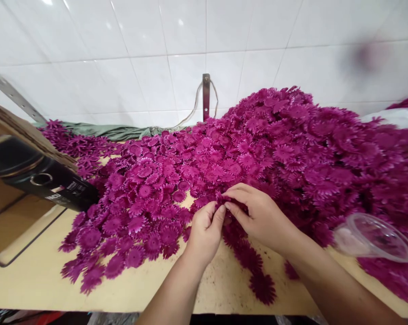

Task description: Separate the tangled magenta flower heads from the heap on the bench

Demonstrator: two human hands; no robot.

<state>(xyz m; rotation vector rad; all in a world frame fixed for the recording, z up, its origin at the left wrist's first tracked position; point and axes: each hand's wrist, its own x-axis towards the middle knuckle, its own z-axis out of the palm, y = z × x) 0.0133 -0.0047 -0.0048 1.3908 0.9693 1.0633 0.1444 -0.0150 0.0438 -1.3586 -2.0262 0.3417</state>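
Both hands meet over the middle of the table, fingertips almost touching. My left hand (205, 228) is closed, its thumb and fingers pinching a small magenta artificial flower (220, 197). My right hand (253, 210) is closed too, thumb and forefinger on the same flower's edge. The fingers cover most of that flower. Around and beneath the hands lie loose magenta artificial flowers (146, 192) with toothed petals. A short trail of darker flowers (263, 288) runs from under my right hand toward the table's front edge.
A large flower heap (288, 131) rises at the right against the tiled wall (186, 36). A clear plastic tub (382, 237) lies at the right. At the left, a black bottle (41, 174) leans by a cardboard box (17, 225). A metal bracket (206, 97) stands behind the pale tabletop (220, 289).
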